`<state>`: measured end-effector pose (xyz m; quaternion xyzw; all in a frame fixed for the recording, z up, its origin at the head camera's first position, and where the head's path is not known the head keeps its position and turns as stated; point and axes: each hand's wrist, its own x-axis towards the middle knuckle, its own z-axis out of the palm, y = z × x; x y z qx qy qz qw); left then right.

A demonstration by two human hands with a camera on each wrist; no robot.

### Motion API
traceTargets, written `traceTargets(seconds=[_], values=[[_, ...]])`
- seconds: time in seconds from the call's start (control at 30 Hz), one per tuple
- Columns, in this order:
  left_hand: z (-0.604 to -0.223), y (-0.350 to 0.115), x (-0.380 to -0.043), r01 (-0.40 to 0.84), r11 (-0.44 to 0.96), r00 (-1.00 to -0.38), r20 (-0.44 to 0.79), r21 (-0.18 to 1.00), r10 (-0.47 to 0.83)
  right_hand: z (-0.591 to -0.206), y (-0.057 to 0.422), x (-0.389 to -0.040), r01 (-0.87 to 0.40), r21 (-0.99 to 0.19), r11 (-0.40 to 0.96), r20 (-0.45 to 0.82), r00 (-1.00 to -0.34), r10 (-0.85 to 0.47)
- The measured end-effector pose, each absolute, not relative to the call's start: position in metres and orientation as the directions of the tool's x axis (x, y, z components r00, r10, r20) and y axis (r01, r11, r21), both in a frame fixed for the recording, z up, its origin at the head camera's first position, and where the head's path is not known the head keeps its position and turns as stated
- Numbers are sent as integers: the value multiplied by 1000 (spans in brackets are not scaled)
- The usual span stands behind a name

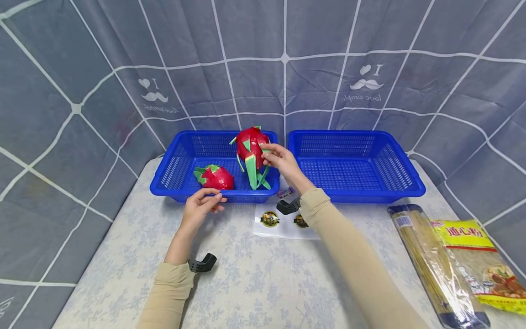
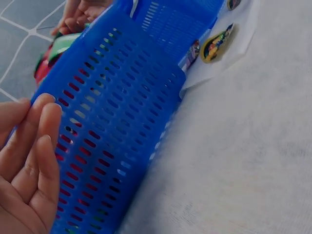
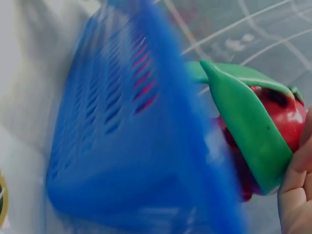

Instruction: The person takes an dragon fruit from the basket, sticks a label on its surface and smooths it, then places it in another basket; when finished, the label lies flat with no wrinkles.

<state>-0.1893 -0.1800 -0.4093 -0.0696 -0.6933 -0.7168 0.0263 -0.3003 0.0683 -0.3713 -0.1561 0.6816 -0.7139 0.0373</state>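
A red dragon fruit [image 1: 251, 144] with long green scales is held by my right hand [image 1: 284, 163] over the right end of the left blue basket [image 1: 164, 176]. Thumb and fingers pinch its right side. The right wrist view shows a broad green scale [image 3: 251, 129] beside those fingers. Inside this basket, toward the left, lies a second dragon fruit [image 1: 219, 177] on its side. My left hand [image 1: 198, 209] has bent fingers at the front rim, below the lying fruit. In the left wrist view its fingertips [image 2: 48, 103] overlap the rim; whether they grip it is unclear.
Another blue basket [image 1: 349, 198] stands at the right. White paper with round logos [image 1: 270, 219] and a small purple packet [image 1: 286, 192] lie in front. Packs of long noodles [image 1: 431, 260] and macaroni [image 1: 472, 256] rest at the table's right. A grey curtain [image 1: 255, 87] hangs behind.
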Motion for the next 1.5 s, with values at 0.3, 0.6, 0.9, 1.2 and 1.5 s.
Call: traceTargets(seconds=[0.3, 0.6, 0.9, 1.2, 1.5], values=[[-391, -172, -179, 110, 81, -992, 105, 991, 64, -343, 79, -265, -289, -920, -265, 344, -919, -191], [-365, -156, -162, 267, 168, -960, 247, 949, 129, -334, 108, -218, -360, -884, -299, 431, -875, -222], [-373, -151, -160, 394, 99, -910, 372, 914, 185, -356, 144, -180, -357, -884, -300, 450, -824, -344], [-382, -136, -158, 393, 9, -834, 353, 919, 425, -381, 172, -150, -341, -931, -133, 363, -819, -445], [-410, -112, -157, 294, 62, -737, 185, 954, 650, -402, 192, -133, -329, -944, 41, 268, -830, -489]])
